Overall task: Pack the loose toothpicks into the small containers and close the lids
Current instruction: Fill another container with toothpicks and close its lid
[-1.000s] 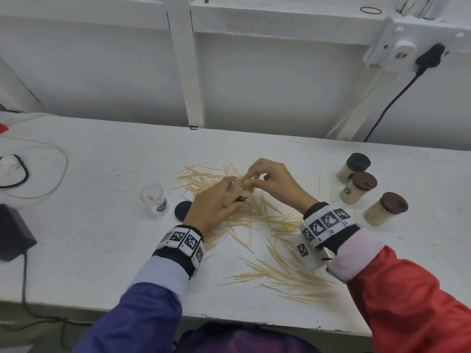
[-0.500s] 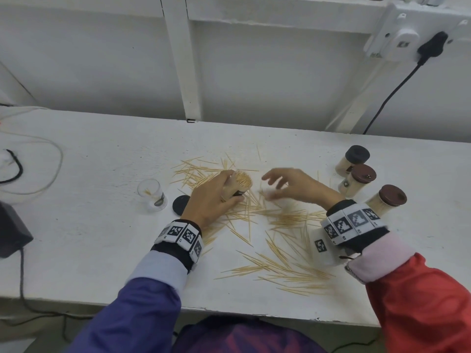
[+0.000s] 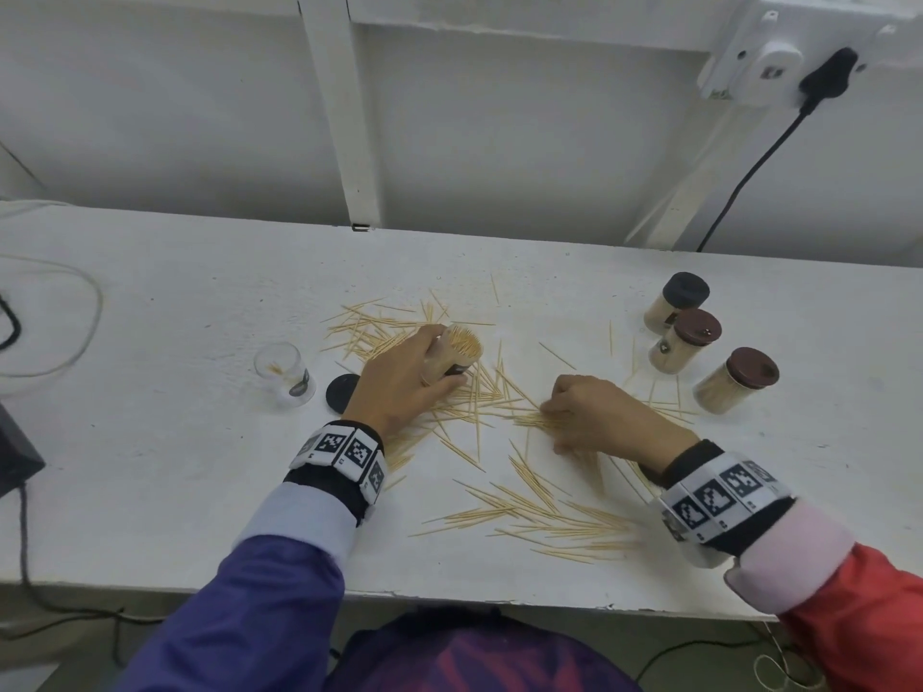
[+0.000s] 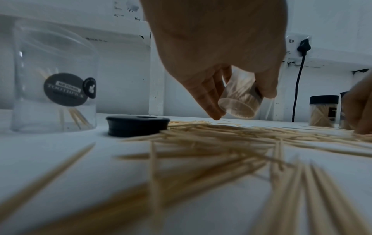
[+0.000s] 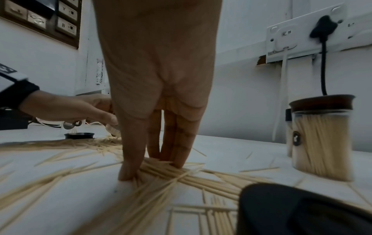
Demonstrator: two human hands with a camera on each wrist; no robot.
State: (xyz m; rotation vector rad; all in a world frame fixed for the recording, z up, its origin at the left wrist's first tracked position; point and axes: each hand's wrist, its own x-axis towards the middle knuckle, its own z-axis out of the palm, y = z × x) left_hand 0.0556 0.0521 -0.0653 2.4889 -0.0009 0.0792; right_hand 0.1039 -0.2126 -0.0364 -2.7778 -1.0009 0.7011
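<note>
1. My left hand point(image 3: 399, 382) grips a tilted, toothpick-packed open container point(image 3: 457, 354) at frame centre.
2. My right hand point(image 3: 599, 417) pinches loose toothpicks point(image 3: 529, 511) against the table point(image 3: 150, 467).
3. Three lidded containers point(image 3: 684, 342) stand full at right; a nearly empty one point(image 3: 285, 374) stands left.

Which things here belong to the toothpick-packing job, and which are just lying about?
Job: loose toothpicks, held container, near-empty container, black lid, three filled containers.
Lying about: plug, socket, cable, dark box.
</note>
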